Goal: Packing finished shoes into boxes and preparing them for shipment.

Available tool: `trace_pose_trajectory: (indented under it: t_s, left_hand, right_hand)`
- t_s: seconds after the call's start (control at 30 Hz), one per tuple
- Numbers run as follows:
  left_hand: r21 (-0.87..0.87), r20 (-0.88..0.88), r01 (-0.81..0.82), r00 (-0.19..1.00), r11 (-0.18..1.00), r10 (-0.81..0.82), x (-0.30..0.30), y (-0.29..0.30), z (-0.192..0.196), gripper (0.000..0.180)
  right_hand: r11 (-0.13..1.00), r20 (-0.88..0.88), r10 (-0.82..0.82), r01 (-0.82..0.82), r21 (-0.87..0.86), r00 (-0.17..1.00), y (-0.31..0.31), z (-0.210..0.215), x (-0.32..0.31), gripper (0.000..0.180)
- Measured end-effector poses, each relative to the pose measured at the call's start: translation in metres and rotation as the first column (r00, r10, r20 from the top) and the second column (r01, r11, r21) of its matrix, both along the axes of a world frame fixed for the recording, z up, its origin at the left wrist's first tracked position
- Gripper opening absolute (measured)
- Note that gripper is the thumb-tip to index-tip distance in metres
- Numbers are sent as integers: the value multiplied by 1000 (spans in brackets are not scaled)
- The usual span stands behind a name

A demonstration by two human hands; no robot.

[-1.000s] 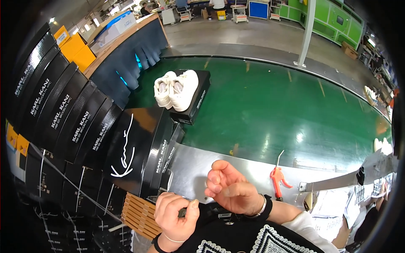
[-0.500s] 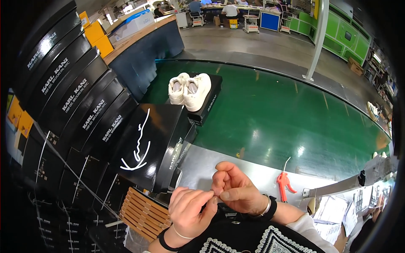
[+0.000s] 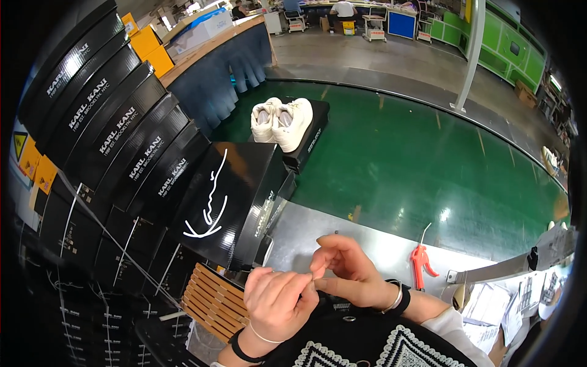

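My left hand and my right hand meet at the fingertips in front of my body, above the edge of the metal table. The left fingers are curled into a pinch. My right thumb and forefinger close at the same spot, and whatever is between them is too small or hidden to make out. Nearest to the hands stands a black shoe box with a white scrawl on its lid. Beyond it, a pair of cream sneakers rests on another black box.
A red air blow gun lies on the metal surface to the right. Stacks of black shoe boxes rise at the left, above a slatted wooden seat. A green conveyor belt runs across, with a metal post beyond. Papers lie lower right.
The whole view has shifted slightly, so the boxes, sneakers and blow gun sit a little further right. My hands stay together, with the right fingers drawn in closer to the left fingertips.
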State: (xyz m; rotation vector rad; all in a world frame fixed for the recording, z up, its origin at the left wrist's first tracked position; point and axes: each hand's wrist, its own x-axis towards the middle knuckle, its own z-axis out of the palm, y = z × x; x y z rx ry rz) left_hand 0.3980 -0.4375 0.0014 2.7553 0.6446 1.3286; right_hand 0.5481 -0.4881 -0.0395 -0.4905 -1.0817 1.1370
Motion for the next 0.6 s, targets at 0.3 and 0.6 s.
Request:
trace_pose_trajectory:
  t_s: [0.3, 0.6]
  left_hand:
    - [-47, 81, 40, 996, 998, -36, 20, 0, -4, 17]
    - [-167, 149, 151, 981, 974, -126, 25, 1, -18, 16]
  right_hand:
    - [986, -50, -147, 150, 73, 988, -11, -9, 7, 49]
    - [953, -705, 243, -300, 45, 666, -3, -20, 18, 61]
